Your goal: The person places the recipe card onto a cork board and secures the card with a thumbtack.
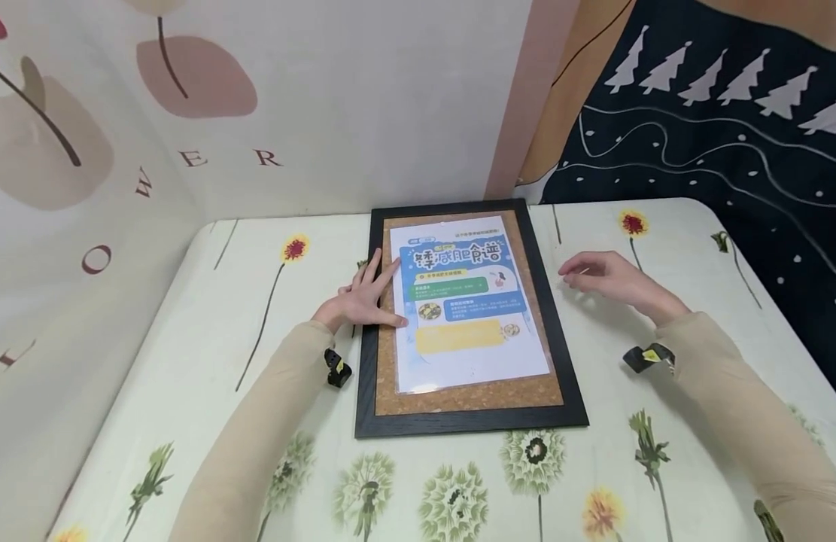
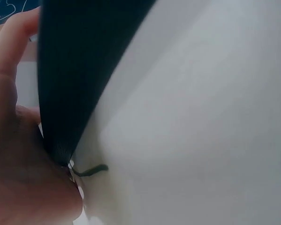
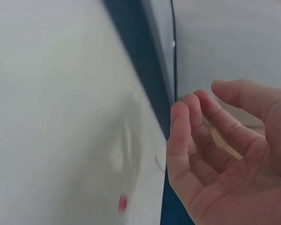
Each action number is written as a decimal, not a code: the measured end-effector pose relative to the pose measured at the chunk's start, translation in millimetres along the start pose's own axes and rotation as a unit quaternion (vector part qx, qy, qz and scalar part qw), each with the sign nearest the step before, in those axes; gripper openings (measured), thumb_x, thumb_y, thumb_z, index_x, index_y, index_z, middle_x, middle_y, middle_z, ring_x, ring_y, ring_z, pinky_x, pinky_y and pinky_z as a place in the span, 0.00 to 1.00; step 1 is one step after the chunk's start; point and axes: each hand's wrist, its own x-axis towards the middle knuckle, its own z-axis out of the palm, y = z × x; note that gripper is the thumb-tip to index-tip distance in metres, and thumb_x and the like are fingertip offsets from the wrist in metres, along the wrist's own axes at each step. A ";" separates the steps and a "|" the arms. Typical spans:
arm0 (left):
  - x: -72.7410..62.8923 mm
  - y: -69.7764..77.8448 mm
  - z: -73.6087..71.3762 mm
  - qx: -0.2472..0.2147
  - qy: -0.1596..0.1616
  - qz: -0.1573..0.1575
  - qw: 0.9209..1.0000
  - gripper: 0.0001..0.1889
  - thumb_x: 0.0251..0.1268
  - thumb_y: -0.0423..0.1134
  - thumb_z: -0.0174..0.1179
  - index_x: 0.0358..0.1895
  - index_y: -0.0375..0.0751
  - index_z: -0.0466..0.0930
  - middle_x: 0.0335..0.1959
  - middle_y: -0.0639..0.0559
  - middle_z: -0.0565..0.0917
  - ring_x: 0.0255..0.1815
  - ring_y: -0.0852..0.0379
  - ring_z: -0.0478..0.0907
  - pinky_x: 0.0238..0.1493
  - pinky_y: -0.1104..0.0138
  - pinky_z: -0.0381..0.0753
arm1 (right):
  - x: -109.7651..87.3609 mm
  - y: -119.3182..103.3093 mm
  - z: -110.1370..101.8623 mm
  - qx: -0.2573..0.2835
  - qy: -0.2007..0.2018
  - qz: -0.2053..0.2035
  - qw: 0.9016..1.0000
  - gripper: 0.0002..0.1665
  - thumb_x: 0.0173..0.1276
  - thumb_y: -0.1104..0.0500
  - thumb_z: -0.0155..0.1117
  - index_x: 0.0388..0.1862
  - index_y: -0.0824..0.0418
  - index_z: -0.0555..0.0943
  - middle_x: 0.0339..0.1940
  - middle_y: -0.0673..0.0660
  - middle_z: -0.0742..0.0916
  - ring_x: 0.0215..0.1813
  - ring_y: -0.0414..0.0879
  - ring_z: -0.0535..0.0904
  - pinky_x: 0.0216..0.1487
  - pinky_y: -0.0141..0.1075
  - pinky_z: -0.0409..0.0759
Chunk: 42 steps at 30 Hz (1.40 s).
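Note:
A cork board (image 1: 499,393) in a black frame (image 1: 472,420) lies on the table, with a printed poster (image 1: 458,361) with blue, green and yellow blocks on top of the cork. My left hand (image 1: 360,299) rests across the frame's left side, fingers spread and thumb reaching the poster's left edge. In the left wrist view the black frame (image 2: 79,61) runs beside the hand (image 2: 18,164). To the right of the frame, apart from it, my right hand (image 1: 610,280) hovers over the table with loosely bent fingers and nothing between them. The same hand (image 3: 234,164) shows its palm side in the right wrist view.
The table (image 1: 255,316) wears a white cloth printed with flowers. Behind it hangs a pale curtain (image 1: 363,105) with letters, and at the right a dark blue cloth (image 1: 688,150) with white trees. A small black camera is strapped to each wrist.

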 end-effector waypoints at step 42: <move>-1.0 -1.0 3.0 -0.024 0.014 0.016 0.999 0.59 0.53 0.56 0.68 0.79 0.51 0.32 0.75 0.46 0.19 0.75 0.37 0.24 0.58 0.38 0.49 | -33.6 71.7 -30.6 -0.055 0.051 0.079 0.994 0.21 0.71 0.57 0.61 0.56 0.70 0.77 0.50 0.65 0.81 0.45 0.49 0.73 0.41 0.30 0.71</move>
